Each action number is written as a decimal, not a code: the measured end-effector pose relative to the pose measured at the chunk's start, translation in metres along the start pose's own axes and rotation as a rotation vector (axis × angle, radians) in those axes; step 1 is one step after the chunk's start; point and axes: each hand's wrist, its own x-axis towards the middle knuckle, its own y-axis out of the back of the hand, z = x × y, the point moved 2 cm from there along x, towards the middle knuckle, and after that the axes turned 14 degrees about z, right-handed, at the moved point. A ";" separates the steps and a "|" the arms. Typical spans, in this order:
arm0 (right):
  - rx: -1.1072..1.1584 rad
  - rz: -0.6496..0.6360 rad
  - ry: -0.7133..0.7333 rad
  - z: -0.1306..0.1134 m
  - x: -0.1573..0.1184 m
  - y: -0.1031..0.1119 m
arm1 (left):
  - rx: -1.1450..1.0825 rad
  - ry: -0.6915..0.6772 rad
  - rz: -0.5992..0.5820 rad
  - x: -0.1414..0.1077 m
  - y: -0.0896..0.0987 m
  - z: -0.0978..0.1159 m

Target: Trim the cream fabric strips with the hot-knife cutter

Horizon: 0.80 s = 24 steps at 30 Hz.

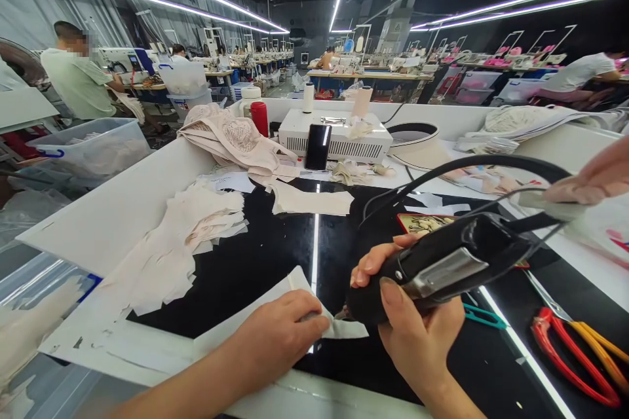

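My left hand [278, 340] presses a strip of white fabric [292, 280] onto the black tabletop, its fingers curled together over the cloth. A small grey thing shows at those fingertips, too hidden to name. My right hand [417, 334] is wrapped around a black corded hand tool [457, 258] with a silver plate on its side. The tool's nose reaches down to the strip's right end, beside my left fingertips; its tip is partly hidden. Stacked cream fabric pieces [171, 242] lie to the left, and more cut pieces [312, 200] lie beyond.
Another person's hand [599, 173] at right holds something pale by the tool's cable. Scissors with red and orange handles [572, 347] lie right, near a teal tool [484, 315]. At the back stand a white vented box [339, 134], a phone [318, 146] and cream bras [230, 134].
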 end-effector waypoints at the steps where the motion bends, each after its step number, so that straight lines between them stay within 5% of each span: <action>1: -0.005 -0.002 0.001 0.000 0.000 0.000 | -0.005 -0.001 -0.004 0.000 0.000 0.000; 24: 0.039 0.012 -0.001 0.012 0.005 -0.022 | 0.052 0.033 0.024 -0.003 0.002 -0.001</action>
